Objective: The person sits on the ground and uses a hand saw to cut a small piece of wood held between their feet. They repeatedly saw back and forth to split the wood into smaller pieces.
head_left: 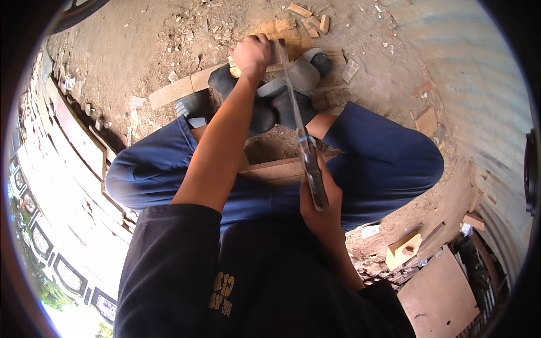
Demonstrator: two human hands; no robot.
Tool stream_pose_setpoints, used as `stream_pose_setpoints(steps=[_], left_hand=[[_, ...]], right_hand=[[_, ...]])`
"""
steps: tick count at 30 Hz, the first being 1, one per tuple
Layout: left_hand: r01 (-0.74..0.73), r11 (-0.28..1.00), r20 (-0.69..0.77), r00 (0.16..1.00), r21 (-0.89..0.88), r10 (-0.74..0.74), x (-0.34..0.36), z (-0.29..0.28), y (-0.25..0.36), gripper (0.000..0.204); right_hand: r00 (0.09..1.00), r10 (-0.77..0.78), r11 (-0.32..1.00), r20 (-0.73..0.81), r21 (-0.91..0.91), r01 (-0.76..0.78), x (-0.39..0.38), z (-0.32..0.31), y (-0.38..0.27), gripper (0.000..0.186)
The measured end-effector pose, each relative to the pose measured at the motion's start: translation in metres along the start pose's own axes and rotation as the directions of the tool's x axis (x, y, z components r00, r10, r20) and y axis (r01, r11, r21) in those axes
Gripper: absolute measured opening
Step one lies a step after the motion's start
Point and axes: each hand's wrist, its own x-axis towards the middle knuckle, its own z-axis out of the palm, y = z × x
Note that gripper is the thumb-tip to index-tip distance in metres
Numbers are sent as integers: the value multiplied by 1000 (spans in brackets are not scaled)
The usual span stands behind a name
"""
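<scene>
My left hand (251, 56) is closed on a short wooden piece (235, 70) between my feet at the upper middle. My right hand (320, 191) grips the handle of a hand saw (310, 169). Its long, narrow blade (292, 96) points away from me and crosses the wood just right of my left hand; whether it touches is unclear. Beneath the wood are my feet in dark socks and grey sandals (298, 76). Nearer my body, a light wooden strip (270, 170) lies crosswise between my bent legs in blue trousers.
A flat plank (172, 93) lies left of my feet on the dirt floor (141, 39), with small offcuts (313, 25) beyond. Stacked boards (90, 141) run along the left. A corrugated metal wall (479, 84) bounds the right, with a square board (439, 293) at the lower right.
</scene>
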Motion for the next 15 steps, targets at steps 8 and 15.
stream_pose_setpoints(steps=[8,15], left_hand=[[22,999,-28,999,27,-21,-3,3,-2,47],[-125,992,-149,981,21,127,-5,5,-9,47]], right_hand=[[990,-130,991,-47,-44,128,-19,-1,4,54],[989,142,959,-29,253,-130,-34,-16,4,46]])
